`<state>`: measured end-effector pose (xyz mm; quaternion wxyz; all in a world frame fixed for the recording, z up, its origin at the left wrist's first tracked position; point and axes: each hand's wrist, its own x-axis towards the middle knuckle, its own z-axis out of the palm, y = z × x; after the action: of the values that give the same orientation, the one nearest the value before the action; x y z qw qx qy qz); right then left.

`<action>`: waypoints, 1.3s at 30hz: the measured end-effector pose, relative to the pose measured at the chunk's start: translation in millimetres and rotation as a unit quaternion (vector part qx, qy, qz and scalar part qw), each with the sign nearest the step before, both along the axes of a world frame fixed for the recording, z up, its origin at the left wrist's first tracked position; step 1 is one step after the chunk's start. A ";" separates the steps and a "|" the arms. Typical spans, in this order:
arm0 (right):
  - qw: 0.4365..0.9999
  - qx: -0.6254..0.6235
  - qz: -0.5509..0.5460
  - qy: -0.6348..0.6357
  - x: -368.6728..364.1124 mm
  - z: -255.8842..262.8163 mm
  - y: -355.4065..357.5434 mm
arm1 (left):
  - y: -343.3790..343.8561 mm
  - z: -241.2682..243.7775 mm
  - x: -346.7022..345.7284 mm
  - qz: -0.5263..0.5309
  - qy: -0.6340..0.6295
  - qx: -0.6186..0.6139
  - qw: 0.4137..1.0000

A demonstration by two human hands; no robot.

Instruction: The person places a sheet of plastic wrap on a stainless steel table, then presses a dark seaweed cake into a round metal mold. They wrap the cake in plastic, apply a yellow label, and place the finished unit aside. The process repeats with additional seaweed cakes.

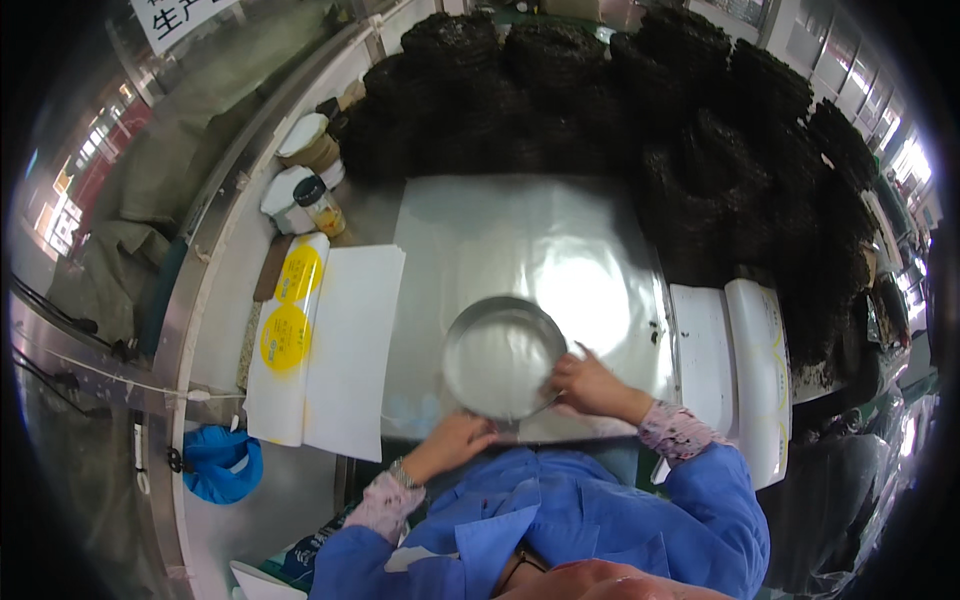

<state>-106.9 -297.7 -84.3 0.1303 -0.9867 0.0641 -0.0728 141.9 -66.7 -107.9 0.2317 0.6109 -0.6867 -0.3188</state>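
Observation:
A round metal ring or shallow pan (561,330) rests on the shiny metal sheet (480,217) in front of me; whether it has a bottom I cannot tell. My right hand (592,384) grips its right rim with bent fingers. At the near rim, my left hand (456,444) lies with its fingers against or just below the edge; its exact hold is unclear. White sheets (351,352) and a roll with yellow round labels (286,337) lie to the left. More white paper (703,352) and another printed roll (757,375) are at the right.
Dark, ring-shaped bundles (555,97) are piled high along the back and right. A clear jar with a black lid (321,206) stands at the left beside wrapped rolls (306,142). A blue cloth or cover (223,463) lies at the lower left, near the metal table frame (187,330).

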 end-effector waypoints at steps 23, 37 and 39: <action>0.950 0.227 -0.158 -0.143 -87.1 102.7 51.0 | -52.6 -34.3 33.8 -0.079 -0.188 -0.180 0.962; 0.961 0.016 -0.264 -0.086 9.0 -7.8 72.0 | -68.2 81.7 36.4 -0.010 0.018 -0.043 0.999; 0.967 0.223 -0.071 -0.104 -6.6 -8.9 120.7 | -64.1 20.6 56.6 0.146 -0.048 -0.186 0.970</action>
<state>-113.4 -177.0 -93.2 0.3474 -0.9127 0.1348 -0.1675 198.5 -130.9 -87.3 0.3522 0.6654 -0.6475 -0.1182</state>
